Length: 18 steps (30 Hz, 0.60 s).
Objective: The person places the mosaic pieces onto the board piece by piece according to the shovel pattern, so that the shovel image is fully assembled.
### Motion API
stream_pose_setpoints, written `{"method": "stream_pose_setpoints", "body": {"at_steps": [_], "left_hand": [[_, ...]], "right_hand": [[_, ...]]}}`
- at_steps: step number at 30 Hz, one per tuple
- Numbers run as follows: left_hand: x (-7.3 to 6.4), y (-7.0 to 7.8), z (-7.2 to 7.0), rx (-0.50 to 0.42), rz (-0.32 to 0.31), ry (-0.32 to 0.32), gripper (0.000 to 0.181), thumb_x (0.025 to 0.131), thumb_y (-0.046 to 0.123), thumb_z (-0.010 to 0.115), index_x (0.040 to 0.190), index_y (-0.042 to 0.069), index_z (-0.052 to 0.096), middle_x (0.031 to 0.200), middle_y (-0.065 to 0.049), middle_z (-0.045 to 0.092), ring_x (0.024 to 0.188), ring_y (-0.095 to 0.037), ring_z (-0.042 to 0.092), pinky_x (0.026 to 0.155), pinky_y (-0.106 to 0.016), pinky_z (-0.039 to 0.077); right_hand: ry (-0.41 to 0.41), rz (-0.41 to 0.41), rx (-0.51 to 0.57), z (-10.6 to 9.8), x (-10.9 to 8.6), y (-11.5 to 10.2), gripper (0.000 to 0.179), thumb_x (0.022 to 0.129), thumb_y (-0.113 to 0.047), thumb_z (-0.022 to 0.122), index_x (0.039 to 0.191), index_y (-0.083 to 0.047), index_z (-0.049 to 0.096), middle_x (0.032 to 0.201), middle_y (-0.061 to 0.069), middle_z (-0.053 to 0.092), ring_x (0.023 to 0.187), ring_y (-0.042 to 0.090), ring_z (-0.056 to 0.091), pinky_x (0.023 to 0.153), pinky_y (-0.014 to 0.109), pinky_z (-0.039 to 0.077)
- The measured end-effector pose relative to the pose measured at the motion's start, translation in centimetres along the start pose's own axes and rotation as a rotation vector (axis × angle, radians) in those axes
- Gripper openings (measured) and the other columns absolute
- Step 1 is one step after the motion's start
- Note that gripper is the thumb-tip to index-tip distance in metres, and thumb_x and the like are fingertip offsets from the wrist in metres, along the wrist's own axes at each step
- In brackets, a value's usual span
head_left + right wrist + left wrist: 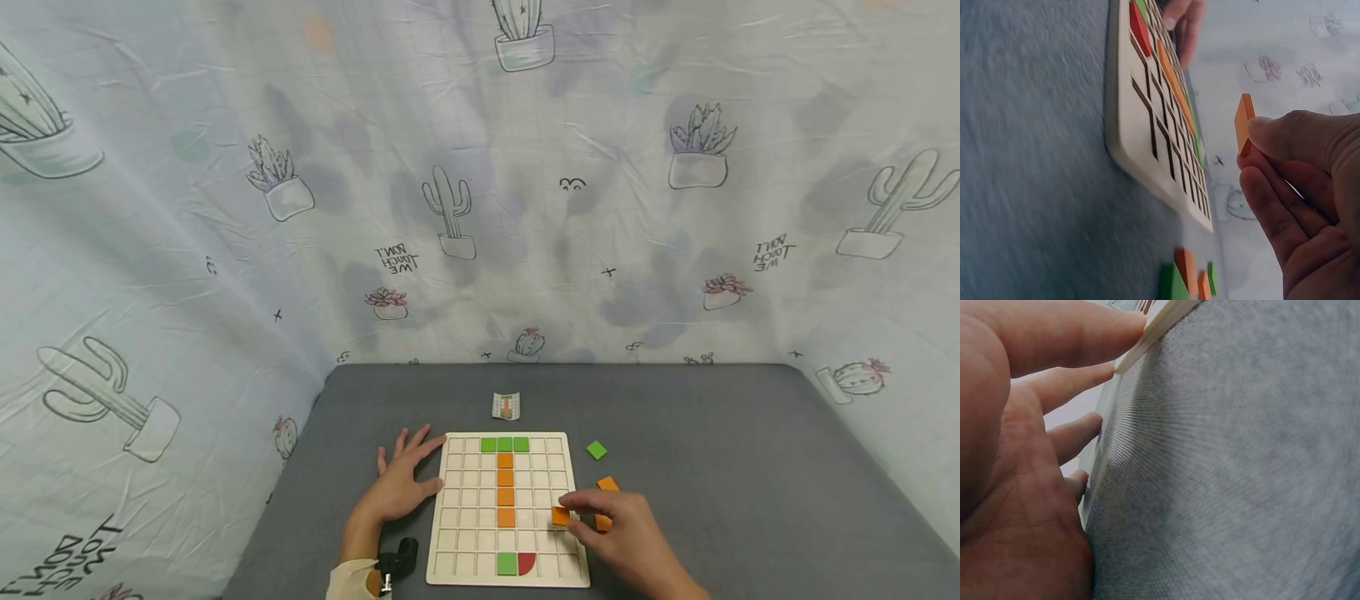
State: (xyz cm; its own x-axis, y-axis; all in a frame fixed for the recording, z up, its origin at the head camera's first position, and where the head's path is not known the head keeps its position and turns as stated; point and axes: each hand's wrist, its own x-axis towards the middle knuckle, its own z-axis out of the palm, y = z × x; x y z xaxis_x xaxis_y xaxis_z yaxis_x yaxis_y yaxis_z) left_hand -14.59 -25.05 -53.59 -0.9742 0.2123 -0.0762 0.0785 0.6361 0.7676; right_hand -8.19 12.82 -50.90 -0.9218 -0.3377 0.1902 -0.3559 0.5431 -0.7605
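One orange tile [560,516] in the right hand [630,529], pinched between thumb and fingertips, raised over the right side of the wooden board [454,542]. Could slip or twist: grip looks shallow, fingertips only. Board could skew if the left hand [401,485] pushes unevenly. Loose orange tiles [607,483] sit near the right hand; a low sweep might scatter them. Left hand: wide open, fingers spread, thumb against board's left edge; index seems to touch near the upper corner, contact hard to confirm. Right: nearly closed, tile-width gap between thumb and fingertips.
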Motion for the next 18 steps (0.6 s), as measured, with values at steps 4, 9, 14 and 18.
{"method": "stream_pose_setpoints", "body": {"at_steps": [4, 9, 14, 18], "left_hand": [[0.0, 0.1, 0.0, 0.004, 0.002, 0.001, 0.071, 0.094, 0.009, 0.081, 0.161, 0.016, 0.058, 0.179, -0.022, 0.029, 0.168, -0.054, 0.0, 0.123, -0.08, -0.016], [0.0, 0.0, 0.0, 0.005, -0.001, -0.001, 0.071, 0.094, 0.01, 0.081, 0.161, 0.017, 0.058, 0.18, -0.021, 0.029, 0.169, -0.054, 0.0, 0.123, -0.08, -0.016], [0.1, -0.1, 0.0, 0.006, 0.001, -0.005, 0.071, 0.095, 0.01, 0.081, 0.161, 0.017, 0.057, 0.18, -0.022, 0.029, 0.168, -0.054, 0.0, 0.122, -0.08, -0.016], [0.1, -0.2, 0.0, 0.008, 0.007, -0.01, 0.071, 0.095, 0.01, 0.081, 0.162, 0.017, 0.057, 0.18, -0.022, 0.028, 0.168, -0.054, -0.001, 0.122, -0.08, -0.017]], "right_hand": [[0.01, -0.065, 0.029, 1.0, 0.1, -0.2, 0.026, 0.089, -0.005, 0.089, 0.113, -0.015, 0.085, 0.107, -0.007, 0.084, 0.093, 0.005, 0.075, 0.077, 0.03, 0.064], [-0.019, -0.121, 0.07, 2.2, 0.4, -0.3, 0.026, 0.091, -0.004, 0.087, 0.113, -0.017, 0.085, 0.109, -0.008, 0.084, 0.095, 0.009, 0.076, 0.079, 0.031, 0.065], [-0.064, -0.123, 0.096, 3.2, 0.8, -0.8, 0.026, 0.091, -0.005, 0.087, 0.114, -0.018, 0.085, 0.11, -0.008, 0.084, 0.097, 0.006, 0.077, 0.084, 0.031, 0.066], [-0.097, -0.111, 0.11, 4.1, 1.0, -1.0, 0.027, 0.09, -0.004, 0.087, 0.113, -0.019, 0.085, 0.11, -0.009, 0.084, 0.096, 0.004, 0.077, 0.085, 0.029, 0.066]]}}
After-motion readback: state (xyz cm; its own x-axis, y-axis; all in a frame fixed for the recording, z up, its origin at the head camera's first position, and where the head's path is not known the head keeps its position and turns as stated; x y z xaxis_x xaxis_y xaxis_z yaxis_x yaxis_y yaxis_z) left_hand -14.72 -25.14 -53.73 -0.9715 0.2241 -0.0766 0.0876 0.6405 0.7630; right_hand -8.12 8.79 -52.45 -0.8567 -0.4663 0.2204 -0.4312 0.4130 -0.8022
